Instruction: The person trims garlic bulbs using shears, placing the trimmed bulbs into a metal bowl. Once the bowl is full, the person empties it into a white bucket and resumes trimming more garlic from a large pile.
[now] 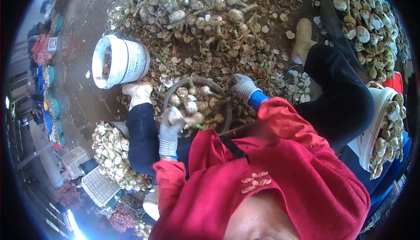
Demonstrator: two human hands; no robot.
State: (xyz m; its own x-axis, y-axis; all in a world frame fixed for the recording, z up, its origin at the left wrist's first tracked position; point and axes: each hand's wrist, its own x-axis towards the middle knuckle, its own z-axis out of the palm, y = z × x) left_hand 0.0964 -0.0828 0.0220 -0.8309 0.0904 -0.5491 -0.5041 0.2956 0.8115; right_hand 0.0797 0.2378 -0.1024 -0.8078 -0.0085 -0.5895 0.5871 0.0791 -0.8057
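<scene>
A round dark basin [168,92] of garlic bulbs [191,107] sits between my legs. My left hand [173,119], in a grey-white knit glove, is closed at the basin's left edge, on what looks like a garlic bulb with a stem pointing right. My right hand [243,86], gloved the same way with a blue cuff, is at the basin's right rim. Its fingers are curled, and what they hold, if anything, is hidden. Dry husks and trimmings lie around the basin.
A large heap of stemmed garlic [188,8] lies ahead. A tilted white bucket [131,62] stands at left. Trimmed garlic [109,152] fills a container by my left leg. Garlic also fills a sack [363,25] and a white bucket [369,126] at right. A plastic crate [99,185] is lower left.
</scene>
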